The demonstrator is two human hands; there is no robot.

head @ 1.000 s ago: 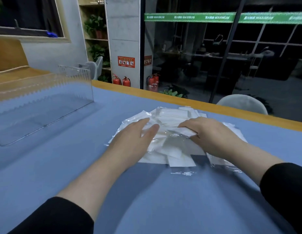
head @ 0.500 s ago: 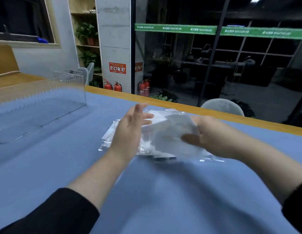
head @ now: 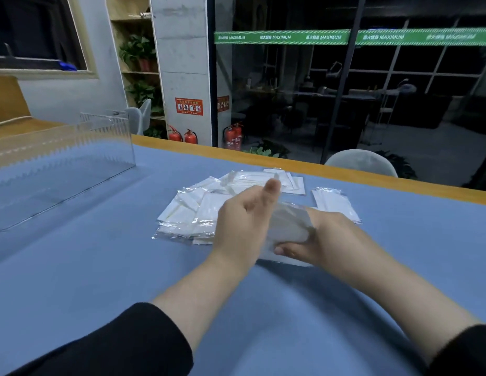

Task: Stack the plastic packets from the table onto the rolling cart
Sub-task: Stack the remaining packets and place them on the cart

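A small bundle of packets point(head: 289, 226) was held above the blue table point(head: 100, 267), clamped between both hands. The right hand point(head: 326, 237) was curled round it, thumb under the near edge. The left hand point(head: 247, 218) was pressed against its left side, fingers hidden, thumb up; its grip could not be told. The loose pile of packets point(head: 198, 210) was left just behind, one separate packet point(head: 334, 202) to the right. A clear acrylic box point(head: 60, 164) was seen far left.
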